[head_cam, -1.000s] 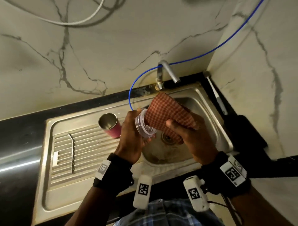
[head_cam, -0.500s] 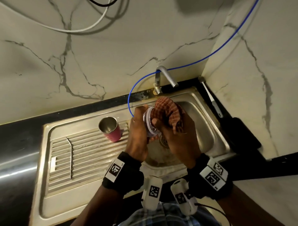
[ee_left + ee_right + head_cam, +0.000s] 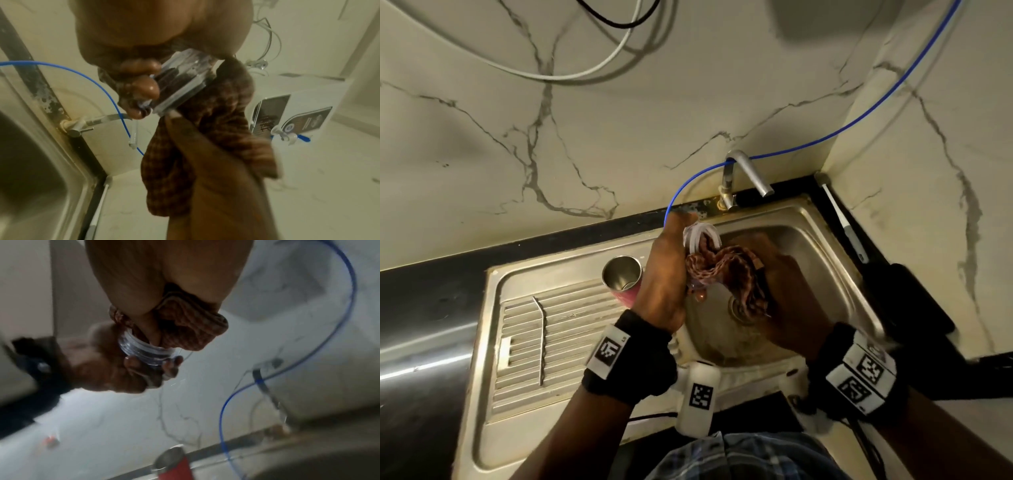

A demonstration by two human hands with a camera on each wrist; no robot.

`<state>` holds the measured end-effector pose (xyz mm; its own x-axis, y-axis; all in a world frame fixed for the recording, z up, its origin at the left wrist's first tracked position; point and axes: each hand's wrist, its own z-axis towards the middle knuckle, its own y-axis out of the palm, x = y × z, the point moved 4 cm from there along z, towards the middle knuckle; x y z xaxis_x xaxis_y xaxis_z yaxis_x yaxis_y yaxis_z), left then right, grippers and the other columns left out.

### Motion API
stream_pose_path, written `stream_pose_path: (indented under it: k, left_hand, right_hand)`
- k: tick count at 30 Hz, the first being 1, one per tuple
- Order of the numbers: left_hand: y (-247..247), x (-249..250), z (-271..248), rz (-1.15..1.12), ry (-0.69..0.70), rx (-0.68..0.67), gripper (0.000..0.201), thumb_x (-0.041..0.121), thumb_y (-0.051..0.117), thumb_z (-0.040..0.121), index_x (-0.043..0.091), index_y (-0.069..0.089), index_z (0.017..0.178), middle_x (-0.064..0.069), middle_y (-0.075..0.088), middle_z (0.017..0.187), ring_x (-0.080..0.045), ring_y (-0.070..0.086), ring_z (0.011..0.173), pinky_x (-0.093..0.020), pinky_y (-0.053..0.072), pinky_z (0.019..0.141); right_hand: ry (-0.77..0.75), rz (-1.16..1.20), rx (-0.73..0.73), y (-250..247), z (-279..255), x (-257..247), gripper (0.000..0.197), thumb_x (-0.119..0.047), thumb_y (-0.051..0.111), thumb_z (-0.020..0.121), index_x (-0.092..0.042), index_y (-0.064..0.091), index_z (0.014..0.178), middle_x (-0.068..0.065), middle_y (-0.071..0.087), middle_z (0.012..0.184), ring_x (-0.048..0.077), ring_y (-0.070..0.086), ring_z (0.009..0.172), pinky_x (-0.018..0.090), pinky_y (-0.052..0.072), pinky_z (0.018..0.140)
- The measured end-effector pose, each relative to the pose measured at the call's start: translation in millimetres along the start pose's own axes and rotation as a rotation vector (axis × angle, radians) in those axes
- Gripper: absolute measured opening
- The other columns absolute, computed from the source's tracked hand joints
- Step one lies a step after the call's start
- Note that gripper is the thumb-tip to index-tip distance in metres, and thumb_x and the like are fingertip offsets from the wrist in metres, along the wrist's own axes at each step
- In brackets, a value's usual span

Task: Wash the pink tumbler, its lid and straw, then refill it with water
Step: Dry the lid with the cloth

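Over the sink basin (image 3: 825, 260), my left hand (image 3: 664, 274) grips the clear plastic lid (image 3: 700, 236) by its rim; the lid (image 3: 185, 84) shows wet fingertips on its edge. My right hand (image 3: 780, 294) holds a bunched red checked cloth (image 3: 732, 274) and pushes it into the lid (image 3: 148, 352), with the cloth (image 3: 185, 327) spilling out around it. The pink tumbler (image 3: 625, 279) stands upright and open on the draining board, just left of my left hand. The bent metal straw (image 3: 541, 329) lies on the ribbed board at far left.
A steel tap (image 3: 750, 174) rises behind the basin with a blue hose (image 3: 825, 137) looping past it. A toothbrush (image 3: 846, 226) lies on the black counter at the right corner. A white water purifier (image 3: 298, 113) hangs on the wall.
The cloth was spread flat beside the lid; now it is bunched and pressed into it. Both hands have come together and risen toward the tap.
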<state>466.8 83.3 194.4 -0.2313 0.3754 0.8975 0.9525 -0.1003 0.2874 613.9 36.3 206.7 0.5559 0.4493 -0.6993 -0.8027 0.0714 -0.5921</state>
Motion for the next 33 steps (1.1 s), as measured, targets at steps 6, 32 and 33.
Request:
stream_pose_path:
  k: [6, 32, 33]
  left_hand:
    - [-10.6, -22.9, 10.5, 0.171, 0.221, 0.127, 0.027, 0.034, 0.047, 0.091, 0.027, 0.069, 0.104, -0.024, 0.067, 0.097, -0.04, 0.066, 0.091, -0.057, 0.056, 0.086]
    - [24.2, -40.1, -15.5, -0.056, -0.121, 0.086, 0.069, 0.058, 0.045, 0.102, 0.022, 0.068, 0.047, -0.002, 0.054, 0.05, -0.016, 0.046, 0.039, -0.023, 0.031, 0.04]
    - [24.1, -40.2, -14.3, -0.025, -0.103, 0.113, 0.063, 0.061, 0.049, 0.098, 0.022, 0.07, 0.052, -0.002, 0.057, 0.053, -0.018, 0.048, 0.044, -0.026, 0.033, 0.044]
  right_hand:
    - [0.564, 0.793, 0.083, 15.4, -12.4, -0.2, 0.015, -0.001, 0.074, 0.09, -0.016, 0.075, 0.09, 0.001, 0.068, 0.075, 0.021, 0.059, 0.068, 0.025, 0.045, 0.058]
    - [0.333, 0.272, 0.049, -7.1, -54.9, 37.8, 0.039, -0.018, 0.069, 0.087, 0.002, 0.065, 0.12, 0.012, 0.072, 0.105, 0.027, 0.071, 0.097, 0.031, 0.057, 0.087]
    - [0.364, 0.29, 0.051, -5.2, -56.6, 39.5, 0.039, -0.019, 0.068, 0.087, 0.002, 0.066, 0.12, 0.013, 0.073, 0.107, 0.028, 0.071, 0.099, 0.037, 0.058, 0.088]
